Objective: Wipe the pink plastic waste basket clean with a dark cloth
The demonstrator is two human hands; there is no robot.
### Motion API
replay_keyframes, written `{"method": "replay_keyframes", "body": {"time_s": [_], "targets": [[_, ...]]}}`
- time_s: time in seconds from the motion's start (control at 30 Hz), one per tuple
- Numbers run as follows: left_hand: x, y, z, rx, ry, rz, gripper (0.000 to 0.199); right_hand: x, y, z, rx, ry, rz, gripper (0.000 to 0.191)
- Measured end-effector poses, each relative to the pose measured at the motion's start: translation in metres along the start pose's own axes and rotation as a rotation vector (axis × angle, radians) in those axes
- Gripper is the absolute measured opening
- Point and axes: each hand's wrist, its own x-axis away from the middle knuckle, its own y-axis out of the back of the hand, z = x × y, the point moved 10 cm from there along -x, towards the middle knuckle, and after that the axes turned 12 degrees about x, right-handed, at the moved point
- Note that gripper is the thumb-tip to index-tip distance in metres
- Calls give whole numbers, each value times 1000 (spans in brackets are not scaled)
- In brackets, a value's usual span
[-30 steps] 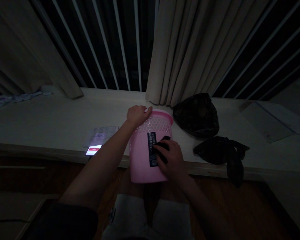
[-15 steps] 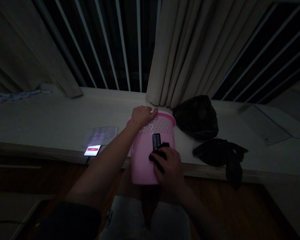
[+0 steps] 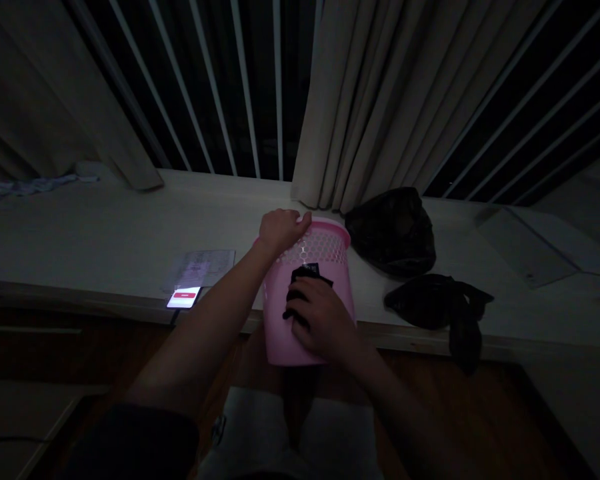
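Observation:
A pink garbage bin with a honeycomb mesh band below its rim is held in front of me, at the edge of a white ledge. My left hand grips its rim at the upper left, fingers over the edge and partly hidden. Against the side of the bin, my right hand is closed on a bunched black cloth. The cloth presses on the bin's wall and covers most of its dark label.
On the ledge, a lit phone and a printed paper lie to the left. To the right are a large black plastic bag, a smaller black bag hanging over the edge, and a pale flat box. Curtains and window bars stand behind.
My right hand has moved left and slightly up across the bin with the black cloth, now over the label. My left hand stays on the rim.

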Motion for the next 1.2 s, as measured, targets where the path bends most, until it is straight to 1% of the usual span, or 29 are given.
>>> {"method": "replay_keyframes", "body": {"time_s": [0.07,0.1,0.2,0.23,0.27,0.33,0.37,0.4,0.5,0.53,0.57,0.63,0.67,0.7,0.73,0.8,0.83,0.87,0.97,1.0,1.03,1.1,1.13,1.17,1.2], "targets": [[1,0,2,9,20,-2,69,-3,3,-11,32,-84,-23,22],[1,0,2,10,28,-3,69,-4,3,-11,44,-77,-20,22],[1,-1,1,17,27,4,70,-4,-5,1,13,44,34,21],[1,-1,1,20,25,5,70,-4,-6,2,-7,43,39,21],[1,-1,0,22,23,5,69,-3,-5,-2,-20,2,29,22],[1,-1,0,18,24,-2,68,-1,-1,-15,-8,-135,-19,26],[0,-1,-1,13,24,-5,68,0,1,-18,7,-166,-30,26],[0,-2,-2,9,20,-5,69,1,0,-15,18,-150,-21,25],[-2,-4,-4,2,2,5,71,2,-6,1,0,13,49,21],[-2,-5,-5,-1,2,8,71,2,-6,1,-5,19,49,22],[-3,-5,-5,-5,4,9,71,2,-3,-5,-3,-29,22,22],[-4,-6,-6,-11,8,7,71,5,8,-25,17,-213,-76,25],[-4,-6,-7,-12,7,7,70,7,12,-31,28,-278,-113,25],[-5,-6,-8,-9,1,10,70,8,12,-32,32,-295,-124,24],[-5,-7,-9,-3,-5,15,70,7,10,-28,28,-264,-108,23],[-6,-8,-10,11,-13,30,70,4,3,-14,1,-146,-49,21],[-7,-8,-9,17,-13,37,70,3,2,-11,-13,-120,-37,21],[-7,-8,-7,23,-11,41,70,3,4,-13,-24,-136,-50,22],[-7,-8,-1,42,-1,56,71,6,14,-28,-34,-269,-149,25],[-7,-7,0,48,1,64,71,5,14,-27,-41,-264,-151,25],[-6,-7,1,52,2,76,71,3,11,-21,-51,-216,-132,25],[-5,-6,0,53,-5,95,73,0,2,-1,-71,-68,-51,23],[-5,-6,0,51,-12,102,74,-1,-2,6,-74,-17,-22,23],[-5,-5,-1,49,-21,106,76,-1,-3,10,-71,1,-6,24],[-5,-5,-1,48,-30,110,77,-1,-4,10,-65,-11,-1,25]]}}
